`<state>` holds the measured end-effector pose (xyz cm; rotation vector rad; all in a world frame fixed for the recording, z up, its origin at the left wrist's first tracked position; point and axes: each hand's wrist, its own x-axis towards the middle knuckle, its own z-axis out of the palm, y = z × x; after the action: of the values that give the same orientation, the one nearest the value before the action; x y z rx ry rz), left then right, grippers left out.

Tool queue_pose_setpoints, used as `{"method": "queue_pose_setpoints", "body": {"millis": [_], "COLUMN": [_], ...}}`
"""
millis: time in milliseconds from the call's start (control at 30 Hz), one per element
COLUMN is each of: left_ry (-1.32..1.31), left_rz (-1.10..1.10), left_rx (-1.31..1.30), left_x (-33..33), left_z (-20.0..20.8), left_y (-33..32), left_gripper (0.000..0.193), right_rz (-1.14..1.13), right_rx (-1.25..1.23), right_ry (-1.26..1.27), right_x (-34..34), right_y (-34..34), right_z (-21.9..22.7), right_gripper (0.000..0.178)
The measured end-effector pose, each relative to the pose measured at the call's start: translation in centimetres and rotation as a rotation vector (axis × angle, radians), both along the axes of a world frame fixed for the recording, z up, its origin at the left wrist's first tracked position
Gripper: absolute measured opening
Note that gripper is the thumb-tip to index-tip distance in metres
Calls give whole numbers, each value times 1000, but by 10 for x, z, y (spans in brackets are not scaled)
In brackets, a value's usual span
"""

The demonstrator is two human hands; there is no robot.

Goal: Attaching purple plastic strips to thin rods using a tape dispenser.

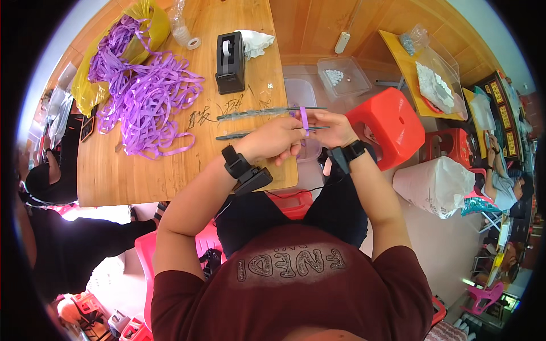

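A short piece of purple ribbon [305, 121] stands between my hands at the table's right edge. My left hand [274, 140] is closed, with its fingertips at the ribbon's lower part. My right hand [335, 129] pinches at the ribbon from the other side. One thin dark rod [230, 136] runs beneath my left hand, and its tip appears by my right fingers. Just beyond lies another dark rod [256, 112], partly wrapped in clear film, passing behind the ribbon. The exact hold of my fingertips is partly hidden. Both wrists carry black strapped devices.
On the wooden table [199, 176], tangled purple ribbons [151, 96] spill from a yellow bag [91, 85]. A black tape dispenser [230, 68] stands near white crumpled tissue [257, 44]. To the right are a red stool [389, 128], a white sack [435, 184] and clear bins [344, 79]. People sit at both sides.
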<state>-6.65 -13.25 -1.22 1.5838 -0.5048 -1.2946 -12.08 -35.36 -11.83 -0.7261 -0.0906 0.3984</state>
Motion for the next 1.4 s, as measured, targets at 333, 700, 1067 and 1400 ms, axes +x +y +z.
{"method": "queue_pose_setpoints", "body": {"millis": [333, 700, 1067, 1400], "left_ry": [-21, -11, -20, -47], "left_rz": [-18, -15, -15, -31], "left_rx": [5, -8, 5, -1], "left_x": [1, 2, 0, 1], "left_z": [-2, -5, -1, -2], "left_y": [-1, 0, -1, -1], "left_gripper": [19, 21, 17, 20], "right_rz": [-36, -26, -106, -352], "right_rx": [54, -167, 30, -1091], "right_ry": [60, 183, 250, 52], "right_x": [2, 7, 0, -23], "right_y": [7, 14, 15, 27], "right_z": [-32, -1, 12, 59], "right_gripper": [31, 30, 38, 44]}}
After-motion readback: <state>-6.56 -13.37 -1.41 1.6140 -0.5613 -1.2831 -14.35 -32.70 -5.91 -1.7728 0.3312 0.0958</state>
